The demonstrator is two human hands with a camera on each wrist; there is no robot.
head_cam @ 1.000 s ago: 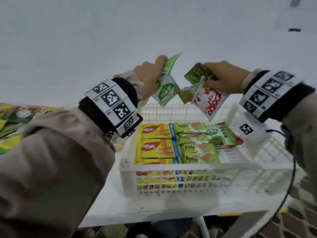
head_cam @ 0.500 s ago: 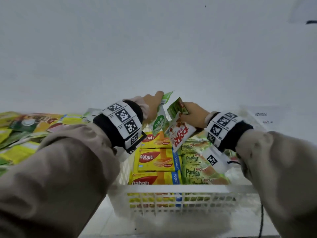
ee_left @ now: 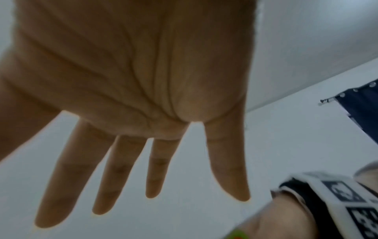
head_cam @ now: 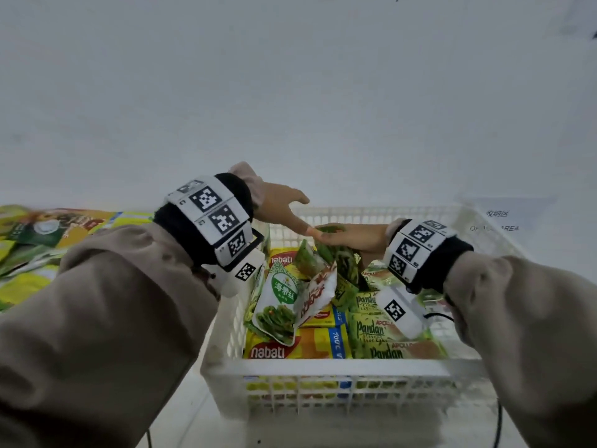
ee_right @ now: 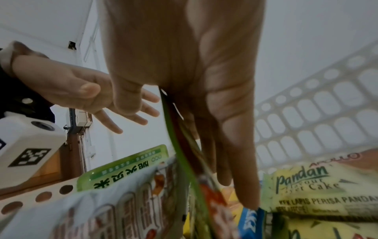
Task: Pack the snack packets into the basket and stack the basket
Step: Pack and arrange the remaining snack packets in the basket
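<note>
A white plastic basket (head_cam: 339,363) (ee_right: 306,113) stands on the table, holding yellow Nabati wafer packs (head_cam: 268,350) and green Pandan cake packs (head_cam: 371,328) (ee_right: 302,177). A white-green seaweed packet (head_cam: 281,302) (ee_right: 122,168) and a red-white packet (head_cam: 318,294) (ee_right: 102,218) lean loose on top of them. My left hand (head_cam: 284,208) (ee_left: 131,145) (ee_right: 114,110) hovers over the basket's left side, fingers spread and empty. My right hand (head_cam: 339,234) (ee_right: 194,129) points down into the basket, thumb and fingers pinching the top of the green snack packets (head_cam: 339,260) (ee_right: 180,161).
A heap of green and yellow snack packets (head_cam: 38,240) lies on the table to the left. A printed label (head_cam: 497,221) sits on the table right of the basket. A plain white wall stands close behind. A black cable (head_cam: 497,425) hangs at the lower right.
Both hands came down from above into the basket. My left hand let go of the seaweed packet and spread open. The red-white packet left my right hand and now leans in the basket.
</note>
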